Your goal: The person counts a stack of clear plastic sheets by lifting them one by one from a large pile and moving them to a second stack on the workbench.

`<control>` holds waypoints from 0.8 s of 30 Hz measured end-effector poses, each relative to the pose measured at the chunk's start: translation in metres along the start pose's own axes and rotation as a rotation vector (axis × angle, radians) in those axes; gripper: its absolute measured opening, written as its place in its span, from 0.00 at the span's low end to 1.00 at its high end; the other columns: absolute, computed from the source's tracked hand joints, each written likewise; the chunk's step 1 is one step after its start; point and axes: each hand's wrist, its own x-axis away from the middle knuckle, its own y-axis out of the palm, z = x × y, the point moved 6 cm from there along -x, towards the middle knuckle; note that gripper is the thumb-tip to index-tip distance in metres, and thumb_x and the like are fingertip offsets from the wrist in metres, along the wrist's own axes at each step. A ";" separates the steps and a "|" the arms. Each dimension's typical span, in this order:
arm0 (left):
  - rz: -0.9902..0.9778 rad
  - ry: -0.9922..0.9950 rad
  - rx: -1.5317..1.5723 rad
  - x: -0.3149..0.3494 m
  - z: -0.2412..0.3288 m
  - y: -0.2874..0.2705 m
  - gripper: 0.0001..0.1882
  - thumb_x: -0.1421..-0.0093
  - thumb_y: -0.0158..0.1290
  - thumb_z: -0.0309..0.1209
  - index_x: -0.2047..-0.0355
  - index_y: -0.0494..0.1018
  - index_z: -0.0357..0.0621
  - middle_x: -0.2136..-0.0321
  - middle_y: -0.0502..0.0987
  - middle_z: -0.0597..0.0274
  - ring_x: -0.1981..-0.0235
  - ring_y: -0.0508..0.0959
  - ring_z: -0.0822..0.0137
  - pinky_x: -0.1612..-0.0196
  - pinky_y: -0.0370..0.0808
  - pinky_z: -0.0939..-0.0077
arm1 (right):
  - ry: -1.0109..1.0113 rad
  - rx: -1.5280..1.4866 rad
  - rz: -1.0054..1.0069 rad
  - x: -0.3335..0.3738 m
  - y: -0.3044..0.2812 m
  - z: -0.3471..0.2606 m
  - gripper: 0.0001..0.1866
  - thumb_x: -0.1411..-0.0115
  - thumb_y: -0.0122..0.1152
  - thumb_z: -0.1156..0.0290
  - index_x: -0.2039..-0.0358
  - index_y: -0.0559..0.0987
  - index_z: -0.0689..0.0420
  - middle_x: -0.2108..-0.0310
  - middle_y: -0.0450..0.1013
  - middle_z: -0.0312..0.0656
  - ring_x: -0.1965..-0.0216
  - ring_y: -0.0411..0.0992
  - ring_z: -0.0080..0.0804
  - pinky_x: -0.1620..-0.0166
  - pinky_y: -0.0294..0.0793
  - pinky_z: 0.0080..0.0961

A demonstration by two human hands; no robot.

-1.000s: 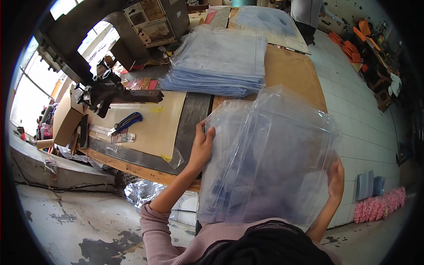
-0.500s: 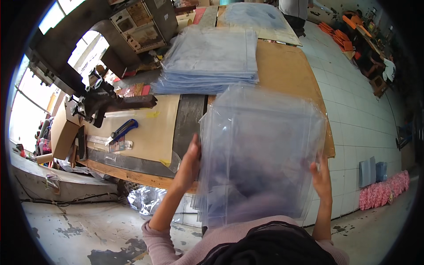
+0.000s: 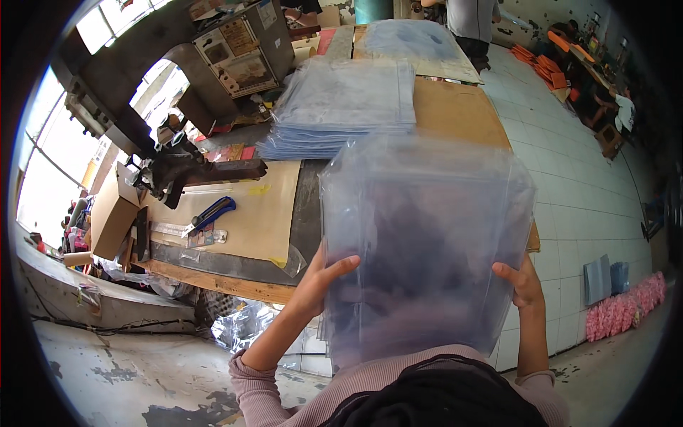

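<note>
A stack of clear plastic sheets or bags [image 3: 427,235] is held up close against my body. Along its left edge, my left hand [image 3: 316,281] grips it, the thumb lying over the front face and the other fingers mostly hidden behind. My right hand [image 3: 525,281] holds the opposite edge the same way, thumb in front. Just beyond, a taller pile of similar clear plastic [image 3: 341,107] lies on the worktable, its layers showing bluish at the edges. The far edge of the held stack overlaps the near side of that pile in the view.
A machine arm [image 3: 220,171] juts over the table at left, near a blue utility knife [image 3: 210,215] and a ruler [image 3: 167,228] on tan board. An open cardboard box [image 3: 114,220] stands at the table's left. More plastic [image 3: 413,39] and a person [image 3: 471,28] are at the far end.
Both hands have closed on the stack's side edges, thumbs now over its front; before, the fingers were straighter along the sides. The stack has shifted slightly, and the view has tilted a little.
</note>
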 end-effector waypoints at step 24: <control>-0.220 0.853 -0.071 -0.094 0.103 -0.044 0.47 0.60 0.62 0.38 0.41 0.51 0.38 0.51 0.65 0.52 0.50 0.67 0.56 0.47 0.63 0.64 | -0.734 0.021 -0.041 -0.099 0.005 -0.066 0.39 0.58 0.72 0.62 0.48 0.63 0.62 0.55 0.65 0.42 0.54 0.66 0.32 0.49 0.64 0.26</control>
